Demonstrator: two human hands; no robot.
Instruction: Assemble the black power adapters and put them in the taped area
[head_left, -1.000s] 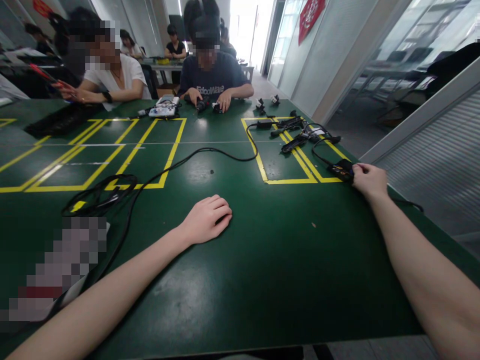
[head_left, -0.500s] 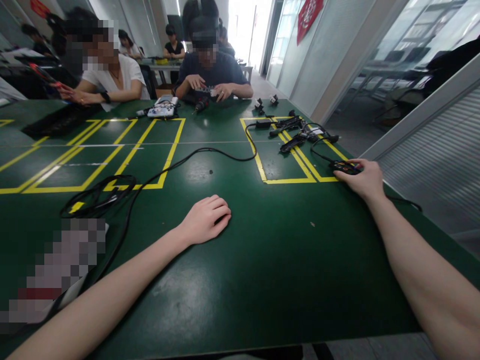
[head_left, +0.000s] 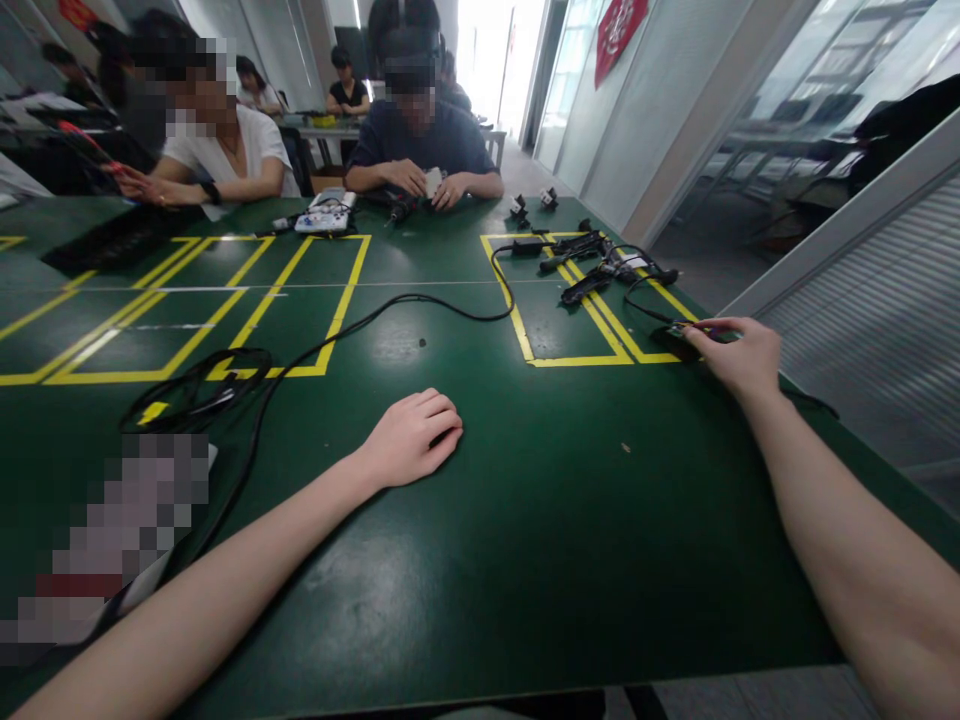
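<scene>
My left hand [head_left: 412, 435] rests on the green table [head_left: 525, 520] near its middle, fingers curled loosely under, holding nothing. My right hand [head_left: 739, 355] reaches out to the table's right edge, fingers closed over a small black device [head_left: 675, 340] with a cable, just outside a yellow taped square [head_left: 577, 310]. The device is mostly covered by my fingers. Beyond it, inside the square, lies a tangle of black tools and cables [head_left: 600, 265].
A black cable [head_left: 420, 305] runs across the table to a coil [head_left: 199, 385] at the left. Two people sit at the far edge, handling small parts; a white device [head_left: 326, 215] lies before them. A glass partition stands at the right.
My right hand has slid forward over the black device and closed on it. My left hand has stayed put. The person opposite has lifted a small white part.
</scene>
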